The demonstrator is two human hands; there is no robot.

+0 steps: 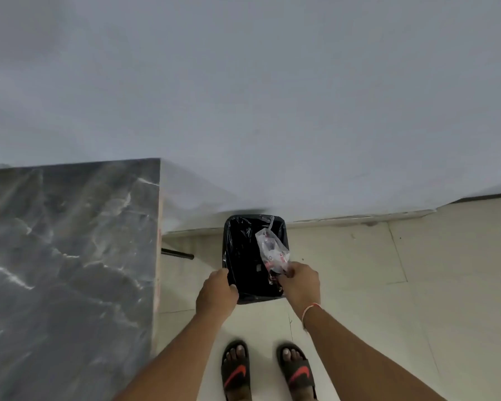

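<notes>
A small bin [253,298] lined with a black plastic bag stands on the floor against the wall, right in front of my feet. My left hand [216,295] grips the bin's near left rim, fingers curled over the liner. My right hand [300,283] pinches a crumpled clear plastic wrapper [271,251] with red print, holding it over the right side of the bin's opening. The inside of the bin is dark and its contents cannot be made out.
A dark grey marble counter [67,256] fills the left side, its corner close to the bin. A black bar [177,254] sticks out beneath it. A pale wall [272,111] rises behind the bin. Light floor tiles [388,270] spread to the right. My feet wear black sandals [268,371].
</notes>
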